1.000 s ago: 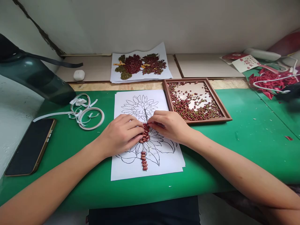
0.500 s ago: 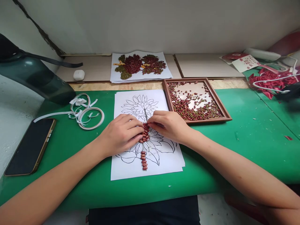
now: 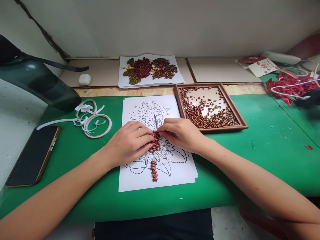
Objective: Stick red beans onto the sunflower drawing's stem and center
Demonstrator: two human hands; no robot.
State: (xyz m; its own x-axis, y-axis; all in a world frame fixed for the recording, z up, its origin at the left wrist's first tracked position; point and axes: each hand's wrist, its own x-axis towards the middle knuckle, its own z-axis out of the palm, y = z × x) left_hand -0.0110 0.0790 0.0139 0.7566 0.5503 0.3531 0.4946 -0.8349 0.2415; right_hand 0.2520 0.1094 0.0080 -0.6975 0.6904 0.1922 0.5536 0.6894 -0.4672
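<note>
A white sheet with a line drawing of flowers (image 3: 130,183) lies in front of me. Reddish speckled beans (image 3: 155,145) fill the middle of the lower flower, and a short column of similar beans (image 3: 154,171) runs down its stem. My left hand (image 3: 131,141) rests on the paper at the left of the bean patch, its fingers curved with the tips at the beans. From the right, my right hand (image 3: 180,133) has thumb and forefinger pinched together at the patch's upper edge. Whatever sits in that pinch is too small to make out.
A wooden-framed tray (image 3: 215,128) of small red and green beans stands right of the paper. Behind lies a finished-looking bean picture (image 3: 150,71). Tape rolls (image 3: 97,126), a phone (image 3: 32,156) and a dark bottle (image 3: 37,81) are at left; red ribbon shreds (image 3: 287,86) at far right.
Both hands keep practically the same place over the bean patch. The whole view has shifted very slightly; the beans and tray look unchanged.
</note>
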